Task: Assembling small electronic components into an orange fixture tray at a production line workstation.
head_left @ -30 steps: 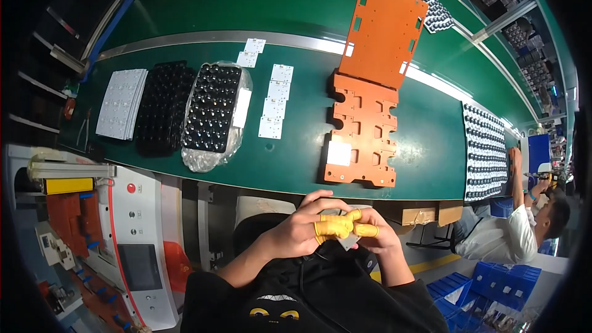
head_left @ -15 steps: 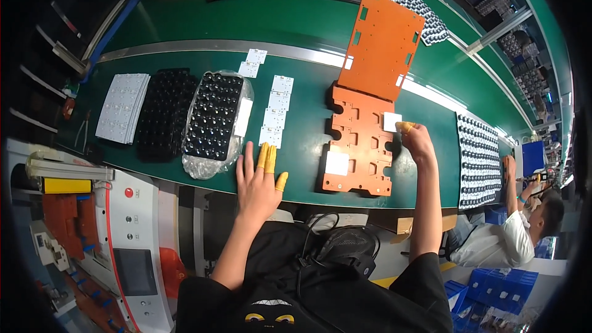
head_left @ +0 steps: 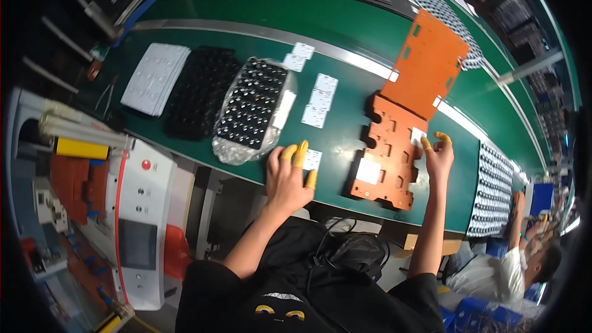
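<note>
Yellow finger covers sit on some fingertips of both hands. At the near table edge, my left hand (head_left: 287, 179) has its thumb and fingers at the edge of a small white circuit board (head_left: 314, 160), apart from a column of similar boards (head_left: 320, 100). The hinged orange fixture (head_left: 387, 124) stands with its lid (head_left: 425, 65) raised. A white square piece (head_left: 418, 137) lies at the fixture's upper right; my right hand (head_left: 439, 155) is beside it, thumb at its edge, index finger lifted away. Another white square (head_left: 368, 171) rests in the fixture's lower left.
Left on the green table are stacked white sheets (head_left: 155, 79), a black tray (head_left: 202, 94) and a bagged tray of black parts (head_left: 251, 105). Two boards (head_left: 298, 57) lie behind. A panel of parts (head_left: 491, 191) and a person (head_left: 493, 277) are at right.
My left hand has drawn the nearest board away from its column. My right hand has set its white piece onto the fixture and loosened its pinch. The whole view has shifted and tilted.
</note>
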### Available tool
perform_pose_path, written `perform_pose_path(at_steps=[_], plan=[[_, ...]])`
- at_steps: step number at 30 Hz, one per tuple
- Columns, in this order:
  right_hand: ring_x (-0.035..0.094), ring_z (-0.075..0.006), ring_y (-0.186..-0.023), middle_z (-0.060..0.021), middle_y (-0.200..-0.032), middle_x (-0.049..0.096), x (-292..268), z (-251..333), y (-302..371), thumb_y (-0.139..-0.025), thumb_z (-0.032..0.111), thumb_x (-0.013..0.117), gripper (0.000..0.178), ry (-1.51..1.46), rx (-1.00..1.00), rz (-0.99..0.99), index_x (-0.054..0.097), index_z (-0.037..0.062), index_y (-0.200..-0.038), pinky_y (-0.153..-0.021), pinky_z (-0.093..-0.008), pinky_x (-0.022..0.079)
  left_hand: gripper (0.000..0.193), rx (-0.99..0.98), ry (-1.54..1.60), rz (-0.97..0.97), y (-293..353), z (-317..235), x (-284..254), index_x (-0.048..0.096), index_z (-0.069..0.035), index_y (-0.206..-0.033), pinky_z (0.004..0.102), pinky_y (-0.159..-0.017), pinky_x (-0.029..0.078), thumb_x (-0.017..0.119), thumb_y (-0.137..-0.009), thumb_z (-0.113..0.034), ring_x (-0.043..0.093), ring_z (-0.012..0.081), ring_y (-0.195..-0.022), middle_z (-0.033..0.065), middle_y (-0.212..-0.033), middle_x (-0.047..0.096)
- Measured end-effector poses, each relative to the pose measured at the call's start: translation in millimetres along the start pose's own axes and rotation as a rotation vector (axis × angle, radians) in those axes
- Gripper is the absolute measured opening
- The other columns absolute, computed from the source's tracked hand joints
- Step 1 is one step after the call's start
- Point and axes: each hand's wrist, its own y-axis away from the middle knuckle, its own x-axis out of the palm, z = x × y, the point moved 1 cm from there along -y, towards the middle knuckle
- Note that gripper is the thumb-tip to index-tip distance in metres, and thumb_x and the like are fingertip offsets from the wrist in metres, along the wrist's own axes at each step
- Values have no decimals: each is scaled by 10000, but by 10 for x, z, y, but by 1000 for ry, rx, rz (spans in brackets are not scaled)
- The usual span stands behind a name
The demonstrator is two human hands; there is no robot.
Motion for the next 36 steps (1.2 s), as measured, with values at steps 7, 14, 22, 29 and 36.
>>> perform_pose_path(at_steps=[7,14,22,29,36], plan=[[566,-99,-680,-58,-797,607,614,1734,637,-853,71,671,208,-283,-429,470,647,-9,-1043,-646,-248,486,572,-51,-53,121,6,50,-41,542,46,-1172,497,-1041,290,711,-732,-278,363,382,-1220,196,-1250,462],[646,-356,-793,-202,-958,603,1469,2771,971,-841,80,638,261,-301,-787,587,629,-26,-1080,-686,-413,523,370,61,105,7,60,144,-6,628,-33,-999,455,-960,371,759,-710,-224,505,294,-1047,92,-967,611],[635,-408,-761,-196,-1001,585,1968,3029,1003,-851,130,621,221,-33,-839,548,639,-35,-997,-683,-464,537,216,46,349,33,80,280,-49,659,-57,-919,434,-975,379,735,-724,-110,573,299,-941,72,-845,637],[675,-291,-748,-190,-1074,614,1608,2997,1014,-829,30,652,208,-374,-790,496,642,-39,-1026,-697,-346,556,266,-4,463,4,64,310,2,657,-24,-975,435,-965,423,735,-726,-80,627,326,-871,114,-851,658],[589,-116,-952,-38,-1021,608,489,2249,1186,-853,-18,651,282,-783,-243,838,610,-34,-1131,-873,-264,473,245,-660,1323,-86,151,149,-18,620,52,-1090,288,-794,525,647,-848,20,660,177,-907,90,-983,680]])
